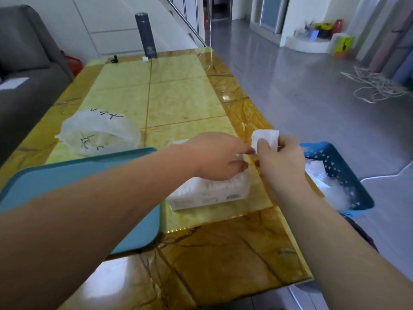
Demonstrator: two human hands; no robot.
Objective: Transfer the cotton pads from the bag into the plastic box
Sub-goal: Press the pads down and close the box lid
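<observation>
Our right hand [280,159] has its grip closed on a single white cotton pad [267,138], the thumb pressed on the near face and the fingers curled behind. The pad stands upright above the hand. Our left hand [214,156] reaches across from the left, and its thumb and forefinger stretch to the pad's lower edge beside the right thumb. We cannot tell whether that grip has actually taken hold of the pad or only touches it.

Directly under both hands a white pack [210,194] lies on the tabletop [223,253]. It is full of more pads and has a printed label on its near side. Just right of the right wrist, at the tabletop's edge, sits a blue basket [337,166] with white fluffy material and a piece of paper in it. Under our left forearm lies a flat blue tray [73,193], touching the near left corner of the pack. Beyond the tray lies a crumpled clear bag [98,133] with black writing on it, well apart from the pack.

At the far end of the tabletop a tall grey bottle [146,35] stands upright. A grey sofa [24,70] runs along the left side, and a loose heap of pale cord [377,86] lies on the floor to the right.
</observation>
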